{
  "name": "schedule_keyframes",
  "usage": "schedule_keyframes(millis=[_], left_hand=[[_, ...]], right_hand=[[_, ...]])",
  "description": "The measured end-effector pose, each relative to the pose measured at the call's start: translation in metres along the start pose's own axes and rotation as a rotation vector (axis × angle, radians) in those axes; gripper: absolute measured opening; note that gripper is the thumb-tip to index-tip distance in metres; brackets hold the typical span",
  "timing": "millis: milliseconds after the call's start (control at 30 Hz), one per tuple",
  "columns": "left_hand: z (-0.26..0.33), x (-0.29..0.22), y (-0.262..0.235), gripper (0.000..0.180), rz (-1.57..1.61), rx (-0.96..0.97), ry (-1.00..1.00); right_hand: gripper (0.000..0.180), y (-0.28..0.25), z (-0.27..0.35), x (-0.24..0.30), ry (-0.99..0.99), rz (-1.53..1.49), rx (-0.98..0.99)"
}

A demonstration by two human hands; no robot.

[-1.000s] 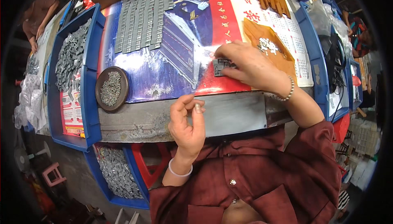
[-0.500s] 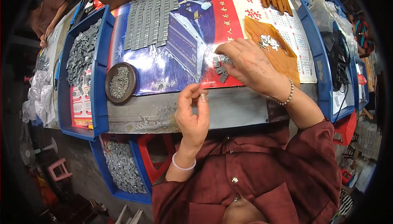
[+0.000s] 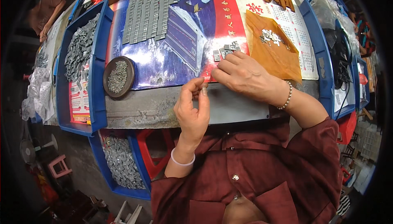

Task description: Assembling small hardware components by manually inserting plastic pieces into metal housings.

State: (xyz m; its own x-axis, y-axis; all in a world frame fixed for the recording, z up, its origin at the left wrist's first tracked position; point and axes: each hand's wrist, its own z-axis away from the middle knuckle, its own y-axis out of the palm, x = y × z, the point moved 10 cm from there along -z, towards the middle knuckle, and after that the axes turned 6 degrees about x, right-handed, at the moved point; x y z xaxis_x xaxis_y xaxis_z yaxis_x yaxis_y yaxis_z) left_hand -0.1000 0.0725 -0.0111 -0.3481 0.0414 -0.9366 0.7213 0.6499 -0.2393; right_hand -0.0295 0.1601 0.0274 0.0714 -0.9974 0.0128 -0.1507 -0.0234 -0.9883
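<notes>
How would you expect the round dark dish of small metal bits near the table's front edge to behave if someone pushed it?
The round dark dish looks shallow and flat-bottomed, so it would probably slide rather than tip or roll. It sits on a glossy poster, which likely lets it glide easily. The small metal bits lie loosely heaped, so a sharp shove might spill some.

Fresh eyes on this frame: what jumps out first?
The two hands at centre: the left hand is raised, pinching a small grey piece, while the right hand lies flat on the poster beside a small cluster of grey parts. Behind, neat rows of grey pieces; at left, a round dark dish of tiny parts.
</notes>
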Motion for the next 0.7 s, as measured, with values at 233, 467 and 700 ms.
schedule_keyframes(millis=[233, 467, 700], left_hand=[[-0.001, -0.004, 0.003, 0.02, 0.018, 0.019, 0.046], [0.0, -0.003, 0.009, 0.022, 0.084, 0.115, -0.051], [-0.036, -0.03, 0.043, 0.025, -0.387, 0.359, 0.181]], right_hand=[[0.01, -0.002, -0.007, 0.005, -0.048, 0.072, -0.02], [0.023, 0.002, -0.013, -0.028, -0.016, -0.411, 0.021], [0.027, 0.002, -0.003, -0.058, 0.221, -0.64, 0.057]])
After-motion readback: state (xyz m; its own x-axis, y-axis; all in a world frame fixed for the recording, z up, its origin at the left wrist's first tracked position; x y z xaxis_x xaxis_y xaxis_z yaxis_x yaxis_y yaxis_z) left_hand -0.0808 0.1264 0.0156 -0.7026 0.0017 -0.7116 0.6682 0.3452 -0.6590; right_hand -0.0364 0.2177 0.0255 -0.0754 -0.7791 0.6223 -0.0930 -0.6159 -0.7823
